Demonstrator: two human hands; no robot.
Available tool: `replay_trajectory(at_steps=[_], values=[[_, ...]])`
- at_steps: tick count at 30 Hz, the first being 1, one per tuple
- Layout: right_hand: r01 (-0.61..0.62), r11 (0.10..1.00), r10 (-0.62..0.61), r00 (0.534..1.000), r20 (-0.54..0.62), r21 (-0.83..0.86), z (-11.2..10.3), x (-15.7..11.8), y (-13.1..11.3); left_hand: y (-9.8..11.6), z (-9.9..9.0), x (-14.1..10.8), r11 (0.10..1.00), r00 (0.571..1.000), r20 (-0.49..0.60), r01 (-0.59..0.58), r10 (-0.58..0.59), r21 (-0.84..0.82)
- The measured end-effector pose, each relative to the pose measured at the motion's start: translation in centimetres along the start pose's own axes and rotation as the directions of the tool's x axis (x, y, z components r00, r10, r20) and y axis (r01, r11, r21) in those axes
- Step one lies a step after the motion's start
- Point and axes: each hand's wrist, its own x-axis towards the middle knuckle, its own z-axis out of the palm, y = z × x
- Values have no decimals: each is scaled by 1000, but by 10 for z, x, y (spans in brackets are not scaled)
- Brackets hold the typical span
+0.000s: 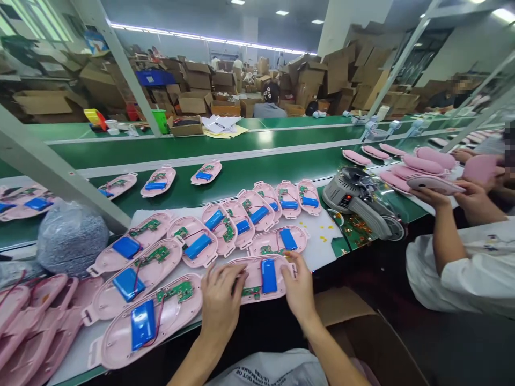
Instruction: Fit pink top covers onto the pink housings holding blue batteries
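Observation:
In front of me, a pink plastic shell (254, 274) is held at the near edge of the bench. A blue battery pack (269, 276) lies inside it, with a green circuit board (251, 292) partly hidden by my fingers. My right hand (298, 287) grips the shell's right end, thumb inside the rim. My left hand (222, 300) is closed at the left end, fingertips and thumb drawn together near the board; whether they also pinch a wire is hidden. Several similar shells (151, 327) with batteries and boards lie to the left and behind.
A grey tape dispenser (354, 201) stands right of the white mat (322, 246), which has yellow scraps on it. Stacked pink shells (36, 332) and a bubble-wrap bundle (72, 238) are at left. A co-worker's hands (446, 198) hold a pink piece at right. A cardboard box (341, 308) sits below.

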Motion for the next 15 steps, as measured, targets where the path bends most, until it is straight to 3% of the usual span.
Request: replay_trajectory(at_steps=[6, 12, 15], values=[[-3, 1000, 3, 1000, 27, 2, 8, 3, 3, -17, 3, 0, 994, 1000, 25, 7, -4, -110], [15, 1000, -15, 1000, 9, -26, 12, 5, 0, -23, 2, -1, 995, 998, 58, 1, 5, -100], [112, 992, -114, 993, -43, -52, 12, 2, -13, -30, 8, -3, 991, 982, 132, -128, 131, -32]])
